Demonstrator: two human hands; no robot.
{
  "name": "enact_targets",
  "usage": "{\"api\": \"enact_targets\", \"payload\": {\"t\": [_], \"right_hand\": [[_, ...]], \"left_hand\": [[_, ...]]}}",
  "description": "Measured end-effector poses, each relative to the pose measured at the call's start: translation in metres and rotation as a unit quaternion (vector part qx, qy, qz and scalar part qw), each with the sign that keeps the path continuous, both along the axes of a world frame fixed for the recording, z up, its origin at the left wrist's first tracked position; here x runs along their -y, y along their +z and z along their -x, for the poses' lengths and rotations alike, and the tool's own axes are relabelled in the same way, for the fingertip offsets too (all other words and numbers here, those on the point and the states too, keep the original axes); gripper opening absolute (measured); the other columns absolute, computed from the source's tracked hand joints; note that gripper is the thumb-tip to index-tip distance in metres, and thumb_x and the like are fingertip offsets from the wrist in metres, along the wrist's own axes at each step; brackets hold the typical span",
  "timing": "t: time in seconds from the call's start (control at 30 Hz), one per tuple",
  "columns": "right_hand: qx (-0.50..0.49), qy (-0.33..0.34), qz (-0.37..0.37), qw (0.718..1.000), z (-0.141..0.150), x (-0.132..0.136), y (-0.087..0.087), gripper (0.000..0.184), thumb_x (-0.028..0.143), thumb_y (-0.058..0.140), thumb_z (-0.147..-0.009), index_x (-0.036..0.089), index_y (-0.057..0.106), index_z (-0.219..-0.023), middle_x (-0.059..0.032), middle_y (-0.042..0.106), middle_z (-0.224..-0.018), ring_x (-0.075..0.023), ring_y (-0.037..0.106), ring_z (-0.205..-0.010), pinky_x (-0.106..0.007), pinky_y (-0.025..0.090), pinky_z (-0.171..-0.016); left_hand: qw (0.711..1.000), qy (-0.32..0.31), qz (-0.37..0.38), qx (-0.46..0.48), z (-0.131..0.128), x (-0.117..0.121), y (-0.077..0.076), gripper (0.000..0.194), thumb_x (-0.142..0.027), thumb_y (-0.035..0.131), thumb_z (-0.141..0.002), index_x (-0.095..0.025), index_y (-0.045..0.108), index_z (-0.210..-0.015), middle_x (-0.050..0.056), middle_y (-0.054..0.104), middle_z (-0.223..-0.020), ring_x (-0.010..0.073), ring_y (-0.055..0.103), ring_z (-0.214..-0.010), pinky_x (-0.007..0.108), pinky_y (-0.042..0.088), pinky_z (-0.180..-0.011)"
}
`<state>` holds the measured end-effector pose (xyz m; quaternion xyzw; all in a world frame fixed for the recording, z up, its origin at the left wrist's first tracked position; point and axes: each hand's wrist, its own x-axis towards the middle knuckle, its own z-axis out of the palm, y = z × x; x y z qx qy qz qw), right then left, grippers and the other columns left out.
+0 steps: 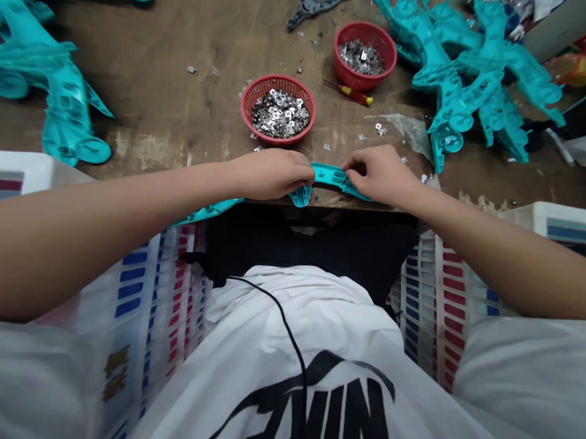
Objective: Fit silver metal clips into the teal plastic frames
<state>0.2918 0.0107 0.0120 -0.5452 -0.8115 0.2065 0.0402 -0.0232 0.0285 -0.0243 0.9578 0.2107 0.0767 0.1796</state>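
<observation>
While stretched forward, the left hand and right hand pinch teal plastic.

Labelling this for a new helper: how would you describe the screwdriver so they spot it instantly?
On the wooden bench, find the two red baskets of metal bits. The screwdriver lies just below the farther basket, its yellow-and-red handle unlike anything nearby.

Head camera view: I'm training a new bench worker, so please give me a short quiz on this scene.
1. What do the left hand and right hand both hold?
2. What fills the red basket nearest the hands: A silver metal pieces, B red beads, or C wooden pegs?
3. True or false: the screwdriver lies on the wooden workbench, outside the baskets.

Key: 1 a teal plastic piece; 2 A; 3 true.
</observation>
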Motion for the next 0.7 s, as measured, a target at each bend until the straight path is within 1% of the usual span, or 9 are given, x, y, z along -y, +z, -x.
{"api": "enact_targets", "payload": {"t": [0.13, 0.23, 0.37, 0.4, 0.47, 0.53, 0.6, 0.67, 0.7], "right_hand": [[-0.004, 0.024, -0.007, 1.000, 0.002, 0.004, -0.003, 0.034, 0.019, 0.075, -0.109, 0.017, 0.103, -0.129, -0.0156, 0.098, -0.118, -0.0353, 0.091, -0.108, -0.046, 0.069, -0.110], [0.010, 0.045, -0.019, 0.999, 0.005, 0.006, -0.004, 0.035, 0.018, 0.072, -0.111, 0.015, 0.102, -0.130, -0.0175, 0.098, -0.120, -0.0358, 0.090, -0.108, -0.045, 0.066, -0.107], [0.030, 0.028, -0.044, 0.998, 0.006, 0.007, -0.004, 0.034, 0.020, 0.073, -0.114, 0.016, 0.101, -0.133, -0.0169, 0.096, -0.115, -0.0361, 0.087, -0.105, -0.045, 0.063, -0.101], [0.042, 0.038, -0.047, 0.997, 0.005, 0.006, -0.003, 0.032, 0.021, 0.073, -0.116, 0.017, 0.101, -0.131, -0.0168, 0.096, -0.115, -0.0361, 0.087, -0.105, -0.045, 0.062, -0.100], [0.071, 0.091, -0.048, 0.992, 0.002, 0.004, -0.001, 0.029, 0.024, 0.072, -0.119, 0.017, 0.100, -0.124, -0.0182, 0.094, -0.115, -0.0367, 0.085, -0.106, -0.046, 0.060, -0.097], [0.073, 0.146, -0.061, 0.985, -0.002, 0.002, 0.003, 0.031, 0.029, 0.071, -0.122, 0.016, 0.100, -0.124, -0.0208, 0.092, -0.119, -0.0375, 0.083, -0.109, -0.047, 0.059, -0.097], [0.016, 0.164, -0.106, 0.981, -0.004, 0.003, 0.007, 0.036, 0.036, 0.071, -0.125, 0.017, 0.098, -0.138, -0.0218, 0.090, -0.130, -0.0379, 0.083, -0.115, -0.048, 0.061, -0.100], [-0.075, 0.167, -0.156, 0.971, -0.004, 0.007, 0.011, 0.044, 0.042, 0.070, -0.128, 0.021, 0.092, -0.160, -0.0186, 0.089, -0.139, -0.0363, 0.082, -0.122, -0.049, 0.063, -0.107], [-0.116, 0.174, -0.171, 0.963, -0.003, 0.009, 0.012, 0.047, 0.044, 0.069, -0.130, 0.024, 0.088, -0.168, -0.0164, 0.090, -0.140, -0.0352, 0.083, -0.123, -0.049, 0.064, -0.109]], "left_hand": [[1.000, -0.013, -0.012, -0.008, 0.002, -0.001, 0.003, 0.034, -0.023, 0.057, -0.124, -0.023, 0.091, -0.128, 0.015, 0.093, -0.131, 0.0312, 0.087, -0.122, 0.039, 0.068, -0.108], [1.000, -0.019, -0.016, -0.011, 0.003, -0.001, 0.005, 0.036, -0.023, 0.056, -0.124, -0.021, 0.091, -0.128, 0.017, 0.093, -0.131, 0.0323, 0.087, -0.123, 0.040, 0.069, -0.109], [1.000, -0.013, 0.006, -0.006, 0.004, -0.003, 0.005, 0.035, -0.023, 0.057, -0.122, -0.021, 0.092, -0.127, 0.018, 0.093, -0.134, 0.0328, 0.088, -0.125, 0.041, 0.069, -0.112], [1.000, -0.008, 0.018, -0.001, 0.005, -0.004, 0.004, 0.034, -0.022, 0.058, -0.121, -0.021, 0.092, -0.126, 0.018, 0.093, -0.133, 0.0328, 0.088, -0.124, 0.041, 0.069, -0.111], [0.999, 0.011, 0.047, 0.025, 0.004, -0.003, 0.004, 0.032, -0.023, 0.061, -0.119, -0.021, 0.093, -0.123, 0.018, 0.094, -0.128, 0.0332, 0.089, -0.119, 0.043, 0.070, -0.109], [0.991, 0.058, 0.089, 0.086, 0.000, 0.000, 0.006, 0.026, -0.025, 0.068, -0.114, -0.021, 0.093, -0.117, 0.016, 0.094, -0.123, 0.0324, 0.089, -0.116, 0.044, 0.071, -0.109], [0.962, 0.134, 0.164, 0.172, -0.008, 0.009, 0.012, 0.019, -0.030, 0.077, -0.110, -0.021, 0.093, -0.112, 0.012, 0.095, -0.118, 0.0302, 0.089, -0.113, 0.044, 0.072, -0.109], [0.906, 0.205, 0.271, 0.255, -0.017, 0.020, 0.020, 0.017, -0.038, 0.089, -0.105, -0.021, 0.091, -0.108, 0.009, 0.093, -0.110, 0.0282, 0.090, -0.109, 0.042, 0.073, -0.105], [0.872, 0.227, 0.325, 0.288, -0.022, 0.026, 0.024, 0.024, -0.043, 0.096, -0.101, -0.021, 0.088, -0.106, 0.007, 0.092, -0.107, 0.0277, 0.090, -0.107, 0.041, 0.074, -0.104]]}}
